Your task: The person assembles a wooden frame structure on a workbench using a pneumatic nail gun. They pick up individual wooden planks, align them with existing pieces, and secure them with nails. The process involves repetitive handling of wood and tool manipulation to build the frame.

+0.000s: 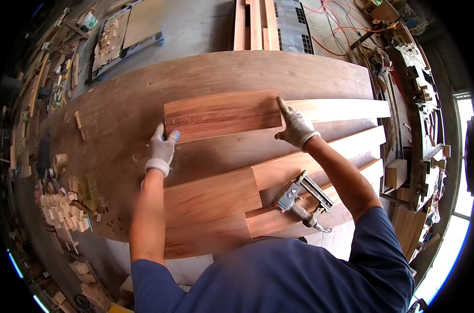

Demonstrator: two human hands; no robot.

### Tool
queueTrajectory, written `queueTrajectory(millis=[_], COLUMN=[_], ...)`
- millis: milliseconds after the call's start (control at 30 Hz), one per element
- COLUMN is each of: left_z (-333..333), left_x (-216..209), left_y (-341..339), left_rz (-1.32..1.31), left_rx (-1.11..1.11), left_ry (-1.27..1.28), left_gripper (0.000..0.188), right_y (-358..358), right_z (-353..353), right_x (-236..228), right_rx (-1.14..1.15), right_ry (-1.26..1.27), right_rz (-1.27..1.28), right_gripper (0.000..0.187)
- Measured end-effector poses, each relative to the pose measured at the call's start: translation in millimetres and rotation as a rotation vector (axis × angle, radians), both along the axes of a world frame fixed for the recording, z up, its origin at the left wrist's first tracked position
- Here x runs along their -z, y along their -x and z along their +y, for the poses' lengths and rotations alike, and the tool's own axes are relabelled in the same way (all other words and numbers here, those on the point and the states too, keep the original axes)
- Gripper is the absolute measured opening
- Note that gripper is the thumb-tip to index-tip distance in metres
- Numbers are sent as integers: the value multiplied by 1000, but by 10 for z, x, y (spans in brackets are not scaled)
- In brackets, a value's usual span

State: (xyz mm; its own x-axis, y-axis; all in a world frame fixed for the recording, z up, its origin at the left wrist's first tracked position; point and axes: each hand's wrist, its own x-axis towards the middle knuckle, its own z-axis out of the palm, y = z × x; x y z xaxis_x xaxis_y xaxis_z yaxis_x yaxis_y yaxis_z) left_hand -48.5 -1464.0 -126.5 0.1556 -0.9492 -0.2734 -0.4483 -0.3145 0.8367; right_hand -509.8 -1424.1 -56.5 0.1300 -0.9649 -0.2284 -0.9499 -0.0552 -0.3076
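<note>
Running lengthwise left to right, the reddish board (224,116) has wide-spread hands (162,148) (298,128) clasping both ends.

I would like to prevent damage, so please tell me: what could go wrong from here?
The reddish-brown rectangular wooden board could slip, since the white-gloved left hand and white-gloved right hand touch it only at its ends. The grey metal nail gun lies on a long pale-brown wooden strip near the right forearm, which might knock it.
</note>
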Motion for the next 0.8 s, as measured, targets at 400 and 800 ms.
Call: queueTrajectory(millis=[400,800], left_z=[132,154], left_x=[-167,2], left_y=[149,91], left_rz=[-498,-544], left_rx=[326,346], left_ry=[216,196], left_gripper=[108,110], right_y=[-136,-102], right_z=[-45,1], right_x=[399,424], right_rx=[-90,-141], right_ry=[155,161], right_rz=[163,254], right_gripper=[102,94])
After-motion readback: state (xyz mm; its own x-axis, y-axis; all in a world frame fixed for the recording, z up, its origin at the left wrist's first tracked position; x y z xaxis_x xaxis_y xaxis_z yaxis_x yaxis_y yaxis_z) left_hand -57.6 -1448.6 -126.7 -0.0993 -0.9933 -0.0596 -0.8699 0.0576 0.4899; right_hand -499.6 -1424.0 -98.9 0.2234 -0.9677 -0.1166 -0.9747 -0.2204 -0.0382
